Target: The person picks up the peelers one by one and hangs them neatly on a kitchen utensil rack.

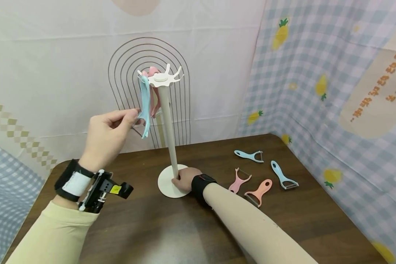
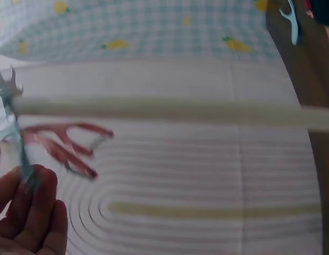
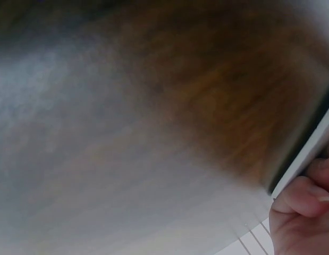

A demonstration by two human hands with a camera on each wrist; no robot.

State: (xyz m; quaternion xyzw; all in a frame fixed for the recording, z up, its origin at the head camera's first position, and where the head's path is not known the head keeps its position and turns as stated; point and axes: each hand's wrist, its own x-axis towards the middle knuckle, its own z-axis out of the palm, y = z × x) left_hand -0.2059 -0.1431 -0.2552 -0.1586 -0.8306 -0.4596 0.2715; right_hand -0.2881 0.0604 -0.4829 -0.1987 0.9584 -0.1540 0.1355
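On the dark worktop stands a white hook stand, its base held steady by the right hand curled round the pole's foot. Two peelers hang from its hooks: a pink peeler and a blue peeler, which the left hand pinches. Four loose peelers lie toward the worktop's right edge, not yet hung.
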